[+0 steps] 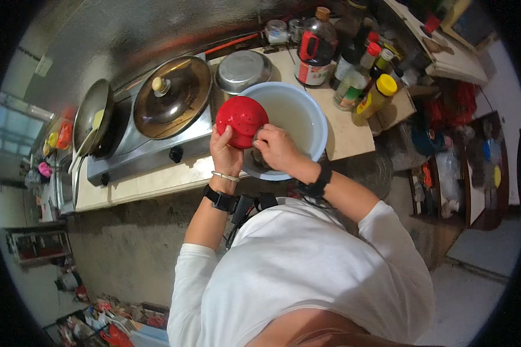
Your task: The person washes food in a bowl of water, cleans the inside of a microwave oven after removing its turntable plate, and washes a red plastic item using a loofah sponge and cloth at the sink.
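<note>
My left hand (228, 151) is closed on a red bowl (243, 115), its thumb pressed on the outer side. The bowl is tipped so that its rounded, wet-looking outside faces up. My right hand (278, 148) is at the bowl's lower right edge with its fingers curled together. What the right fingers pinch, if anything, is hidden. Both hands are over the near left part of a light blue basin (320, 124) holding cloudy water (292, 118). Something dark lies low in the basin beneath the hands, too shaded to name.
To the left, a gas stove (121, 165) carries a lidded pan (176, 95) and a wok (92, 113) with a utensil in it. A metal bowl (243, 70) sits upside down behind the basin. Sauce bottles (353, 84) and a large jug (315, 52) crowd the counter at the right.
</note>
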Demonstrator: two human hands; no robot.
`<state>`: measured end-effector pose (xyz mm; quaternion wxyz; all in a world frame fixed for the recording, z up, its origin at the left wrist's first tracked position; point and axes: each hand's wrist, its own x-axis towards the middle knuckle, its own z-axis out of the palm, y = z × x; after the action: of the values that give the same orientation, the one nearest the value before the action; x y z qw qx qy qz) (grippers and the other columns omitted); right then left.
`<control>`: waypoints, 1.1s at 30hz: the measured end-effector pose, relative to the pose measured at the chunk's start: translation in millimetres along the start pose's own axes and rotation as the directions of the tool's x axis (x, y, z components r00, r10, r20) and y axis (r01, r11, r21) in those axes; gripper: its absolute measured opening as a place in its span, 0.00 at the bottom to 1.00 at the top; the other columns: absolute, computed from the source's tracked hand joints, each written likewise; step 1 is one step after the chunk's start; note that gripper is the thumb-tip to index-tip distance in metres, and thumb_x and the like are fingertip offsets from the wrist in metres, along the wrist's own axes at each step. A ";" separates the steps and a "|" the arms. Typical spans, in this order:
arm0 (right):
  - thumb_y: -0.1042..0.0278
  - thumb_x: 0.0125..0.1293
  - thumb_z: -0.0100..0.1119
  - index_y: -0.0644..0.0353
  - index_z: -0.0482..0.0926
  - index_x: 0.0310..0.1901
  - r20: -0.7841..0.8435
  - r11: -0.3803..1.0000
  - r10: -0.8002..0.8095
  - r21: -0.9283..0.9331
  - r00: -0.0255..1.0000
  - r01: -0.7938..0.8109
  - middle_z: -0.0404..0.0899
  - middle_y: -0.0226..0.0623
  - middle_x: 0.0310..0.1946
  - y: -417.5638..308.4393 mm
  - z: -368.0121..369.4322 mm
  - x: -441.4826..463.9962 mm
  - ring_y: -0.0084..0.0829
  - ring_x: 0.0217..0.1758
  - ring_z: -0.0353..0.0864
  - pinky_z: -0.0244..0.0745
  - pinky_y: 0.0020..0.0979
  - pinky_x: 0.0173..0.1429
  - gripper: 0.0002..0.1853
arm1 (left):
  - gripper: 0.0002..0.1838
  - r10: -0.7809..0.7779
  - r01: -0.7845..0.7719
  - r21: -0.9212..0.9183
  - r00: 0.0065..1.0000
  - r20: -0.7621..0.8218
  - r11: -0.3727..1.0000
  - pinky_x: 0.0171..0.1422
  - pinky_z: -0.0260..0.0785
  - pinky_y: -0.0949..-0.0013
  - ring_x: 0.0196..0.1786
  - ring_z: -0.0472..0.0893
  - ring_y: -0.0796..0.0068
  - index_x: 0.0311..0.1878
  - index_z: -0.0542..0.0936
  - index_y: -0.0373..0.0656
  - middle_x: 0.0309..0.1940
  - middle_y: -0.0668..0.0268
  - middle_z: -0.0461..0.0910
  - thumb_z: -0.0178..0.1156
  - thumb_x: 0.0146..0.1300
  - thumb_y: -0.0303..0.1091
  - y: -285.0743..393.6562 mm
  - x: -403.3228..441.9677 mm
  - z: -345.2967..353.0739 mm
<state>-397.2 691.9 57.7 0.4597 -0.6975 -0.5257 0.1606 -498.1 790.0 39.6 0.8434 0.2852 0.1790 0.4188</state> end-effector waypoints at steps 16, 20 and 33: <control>0.65 0.47 0.64 0.66 0.75 0.43 0.657 0.832 0.250 -0.521 0.711 0.188 0.76 0.55 0.38 45.7 -50.6 15.0 0.52 0.44 0.75 0.69 0.42 0.48 0.21 | 0.14 0.056 -0.083 -0.273 0.993 -0.105 0.958 0.62 0.62 0.58 0.55 0.71 0.66 0.51 0.67 0.38 0.52 0.59 0.70 0.40 0.68 0.35 10.0 -24.8 -8.1; 0.70 0.48 0.62 0.67 0.77 0.34 0.783 0.782 0.282 -0.523 0.554 0.339 0.78 0.52 0.30 58.9 -47.3 16.3 0.48 0.37 0.78 0.71 0.38 0.41 0.12 | 0.14 0.051 -0.057 -0.207 0.998 -0.035 0.977 0.61 0.63 0.60 0.55 0.71 0.68 0.52 0.65 0.39 0.51 0.61 0.70 0.43 0.67 0.35 3.2 -30.0 -5.3; 0.75 0.52 0.59 0.68 0.75 0.37 0.534 0.990 0.081 -0.144 0.842 -0.004 0.78 0.38 0.31 29.1 -95.1 19.1 0.27 0.36 0.77 0.71 0.26 0.43 0.11 | 0.21 -0.037 0.046 -0.062 0.989 0.141 0.997 0.56 0.68 0.62 0.53 0.73 0.70 0.57 0.62 0.43 0.52 0.63 0.71 0.52 0.63 0.34 24.1 -60.0 1.7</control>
<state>-305.3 663.1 89.1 0.2413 -0.6658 -0.6275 0.3236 -546.8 752.6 59.9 0.8712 0.2826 0.1115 0.3856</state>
